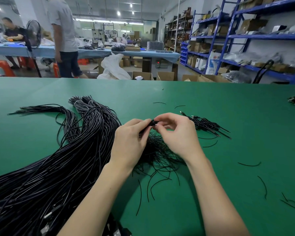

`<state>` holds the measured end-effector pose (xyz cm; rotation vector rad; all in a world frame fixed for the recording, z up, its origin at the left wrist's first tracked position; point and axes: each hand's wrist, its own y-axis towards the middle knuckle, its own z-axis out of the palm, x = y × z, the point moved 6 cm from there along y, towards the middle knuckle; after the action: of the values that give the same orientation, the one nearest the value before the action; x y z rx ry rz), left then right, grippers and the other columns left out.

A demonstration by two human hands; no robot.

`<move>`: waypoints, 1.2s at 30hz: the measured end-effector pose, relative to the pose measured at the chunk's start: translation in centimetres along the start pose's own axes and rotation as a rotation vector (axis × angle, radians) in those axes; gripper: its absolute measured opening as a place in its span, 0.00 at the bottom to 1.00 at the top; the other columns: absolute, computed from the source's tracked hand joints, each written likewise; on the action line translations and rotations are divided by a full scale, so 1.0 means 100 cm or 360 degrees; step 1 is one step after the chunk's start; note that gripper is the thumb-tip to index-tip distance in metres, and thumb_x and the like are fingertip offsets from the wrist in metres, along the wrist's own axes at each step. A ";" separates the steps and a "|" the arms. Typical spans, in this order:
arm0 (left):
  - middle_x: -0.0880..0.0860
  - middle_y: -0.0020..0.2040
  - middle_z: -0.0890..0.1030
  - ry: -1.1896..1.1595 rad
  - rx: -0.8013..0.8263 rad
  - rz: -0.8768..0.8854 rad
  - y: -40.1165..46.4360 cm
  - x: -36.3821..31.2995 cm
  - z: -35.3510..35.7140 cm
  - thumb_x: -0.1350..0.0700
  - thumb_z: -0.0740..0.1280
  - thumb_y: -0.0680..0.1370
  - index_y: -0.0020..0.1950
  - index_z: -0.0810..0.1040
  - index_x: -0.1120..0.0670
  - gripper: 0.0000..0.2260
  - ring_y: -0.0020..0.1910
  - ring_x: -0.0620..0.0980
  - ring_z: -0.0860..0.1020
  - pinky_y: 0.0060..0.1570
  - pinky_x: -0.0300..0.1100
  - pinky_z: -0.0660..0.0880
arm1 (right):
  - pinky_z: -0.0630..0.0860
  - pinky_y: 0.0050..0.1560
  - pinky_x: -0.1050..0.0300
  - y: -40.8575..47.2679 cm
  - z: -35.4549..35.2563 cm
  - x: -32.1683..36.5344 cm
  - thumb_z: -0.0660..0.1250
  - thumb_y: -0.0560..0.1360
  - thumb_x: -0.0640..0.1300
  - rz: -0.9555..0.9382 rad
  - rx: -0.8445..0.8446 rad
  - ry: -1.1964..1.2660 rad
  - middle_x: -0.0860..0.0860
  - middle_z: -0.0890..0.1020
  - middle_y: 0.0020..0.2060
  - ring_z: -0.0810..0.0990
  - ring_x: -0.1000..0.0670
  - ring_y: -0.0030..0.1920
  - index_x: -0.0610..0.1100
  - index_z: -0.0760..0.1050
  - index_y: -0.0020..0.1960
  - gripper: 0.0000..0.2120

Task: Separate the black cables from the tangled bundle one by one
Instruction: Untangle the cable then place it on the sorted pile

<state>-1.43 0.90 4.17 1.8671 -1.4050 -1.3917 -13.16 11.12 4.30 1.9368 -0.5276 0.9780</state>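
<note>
Busy workshop here, blue shelving [245, 36] on the right stacked with boxes, and a big green desk [211, 184] up front. A huge bundle of black cables [49, 167] sprawls across the desk's left side. Both hands meet above a smaller tangle [158, 150] near the middle — the left hand [128, 142] and the right hand [179, 133] pinch the same little black cable end [154, 123] with curled fingers. A small sorted pile [208, 125] lies just right of them, with stray bits [262, 186] scattered around.
</note>
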 end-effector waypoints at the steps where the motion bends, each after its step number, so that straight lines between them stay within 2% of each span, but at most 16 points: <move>1: 0.52 0.46 0.86 -0.0017 -0.0002 -0.0002 0.001 0.000 -0.001 0.61 0.75 0.75 0.55 0.87 0.56 0.09 0.42 0.48 0.83 0.47 0.41 0.78 | 0.81 0.47 0.65 -0.001 0.001 0.001 0.72 0.75 0.34 -0.0010 0.0019 0.0017 0.56 0.86 0.37 0.86 0.54 0.43 0.51 0.84 0.44 0.11; 4: 0.49 0.46 0.87 -0.0138 -0.0026 -0.0083 0.004 0.002 -0.004 0.60 0.76 0.74 0.53 0.87 0.53 0.08 0.44 0.42 0.82 0.49 0.31 0.76 | 0.83 0.49 0.61 -0.007 0.002 0.000 0.70 0.76 0.30 -0.0041 0.0042 0.0218 0.55 0.86 0.41 0.85 0.53 0.46 0.48 0.84 0.47 0.13; 8: 0.46 0.45 0.87 -0.0230 0.0036 -0.0219 0.004 0.007 0.000 0.58 0.77 0.73 0.51 0.88 0.50 0.07 0.46 0.38 0.82 0.48 0.28 0.74 | 0.81 0.47 0.64 -0.013 0.002 -0.007 0.71 0.75 0.29 -0.0057 0.0018 0.0229 0.53 0.85 0.42 0.84 0.55 0.45 0.47 0.85 0.49 0.14; 12: 0.48 0.44 0.87 -0.0153 0.0071 -0.0159 0.001 0.006 0.001 0.60 0.76 0.74 0.51 0.88 0.51 0.08 0.43 0.41 0.82 0.47 0.32 0.76 | 0.82 0.46 0.64 -0.013 0.005 -0.011 0.75 0.73 0.32 0.0028 0.0040 0.0217 0.51 0.87 0.39 0.86 0.53 0.43 0.47 0.87 0.49 0.12; 16: 0.51 0.44 0.87 -0.0048 0.0066 -0.0015 0.001 -0.001 0.000 0.61 0.75 0.75 0.52 0.87 0.55 0.07 0.40 0.47 0.83 0.44 0.41 0.77 | 0.80 0.47 0.66 -0.012 0.002 -0.011 0.79 0.71 0.37 0.0105 0.0014 0.0295 0.55 0.88 0.39 0.87 0.55 0.43 0.49 0.87 0.46 0.09; 18: 0.51 0.45 0.87 -0.0016 0.0071 0.0041 -0.001 -0.004 0.000 0.62 0.75 0.75 0.54 0.87 0.56 0.08 0.40 0.48 0.83 0.45 0.44 0.78 | 0.82 0.49 0.60 -0.012 0.001 -0.011 0.79 0.71 0.37 0.0147 -0.0014 0.0316 0.55 0.88 0.39 0.87 0.55 0.42 0.49 0.88 0.44 0.08; 20: 0.52 0.47 0.87 -0.0014 0.0060 0.0067 -0.002 -0.006 0.000 0.62 0.74 0.76 0.55 0.87 0.57 0.09 0.42 0.50 0.84 0.46 0.45 0.80 | 0.84 0.51 0.51 -0.012 0.002 -0.013 0.79 0.71 0.37 0.0258 -0.0033 0.0438 0.51 0.88 0.38 0.87 0.52 0.40 0.49 0.88 0.43 0.07; 22: 0.52 0.47 0.87 -0.0023 0.0032 0.0105 0.000 -0.008 -0.001 0.63 0.74 0.76 0.56 0.86 0.58 0.09 0.42 0.50 0.84 0.45 0.45 0.80 | 0.85 0.51 0.47 -0.012 0.003 -0.016 0.79 0.71 0.36 0.0370 -0.0061 0.0593 0.47 0.88 0.37 0.85 0.50 0.38 0.47 0.87 0.41 0.06; 27: 0.53 0.47 0.87 -0.0024 -0.0024 0.0203 0.000 -0.010 -0.005 0.63 0.74 0.76 0.56 0.86 0.58 0.09 0.42 0.50 0.85 0.45 0.45 0.81 | 0.85 0.48 0.55 -0.011 0.008 -0.018 0.77 0.72 0.34 0.0553 -0.0005 0.0900 0.41 0.88 0.40 0.87 0.47 0.43 0.42 0.86 0.41 0.04; 31: 0.51 0.47 0.87 -0.0065 0.0051 0.0100 -0.001 -0.007 -0.001 0.61 0.75 0.75 0.54 0.87 0.57 0.08 0.42 0.48 0.84 0.47 0.40 0.79 | 0.84 0.43 0.61 -0.008 0.007 -0.019 0.75 0.74 0.34 0.0591 0.0104 0.0726 0.43 0.87 0.37 0.87 0.49 0.39 0.38 0.84 0.44 0.02; 34: 0.50 0.47 0.87 -0.0090 0.0069 -0.0024 0.003 -0.006 0.002 0.60 0.76 0.75 0.53 0.87 0.55 0.08 0.44 0.45 0.84 0.50 0.31 0.76 | 0.85 0.45 0.58 -0.006 0.006 -0.018 0.75 0.75 0.34 0.0509 0.0049 0.0583 0.45 0.86 0.35 0.86 0.49 0.36 0.41 0.83 0.43 0.04; 36: 0.47 0.48 0.87 -0.0117 0.0145 -0.0135 0.005 -0.002 0.005 0.58 0.76 0.75 0.54 0.87 0.52 0.09 0.46 0.41 0.84 0.53 0.31 0.76 | 0.84 0.46 0.58 -0.005 0.002 -0.017 0.76 0.74 0.35 0.0419 -0.0029 0.0456 0.47 0.86 0.34 0.86 0.50 0.36 0.44 0.83 0.41 0.06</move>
<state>-2.07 1.00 4.50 1.9722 -1.4632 -1.4736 -13.76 11.17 2.57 1.6995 -0.6306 1.3874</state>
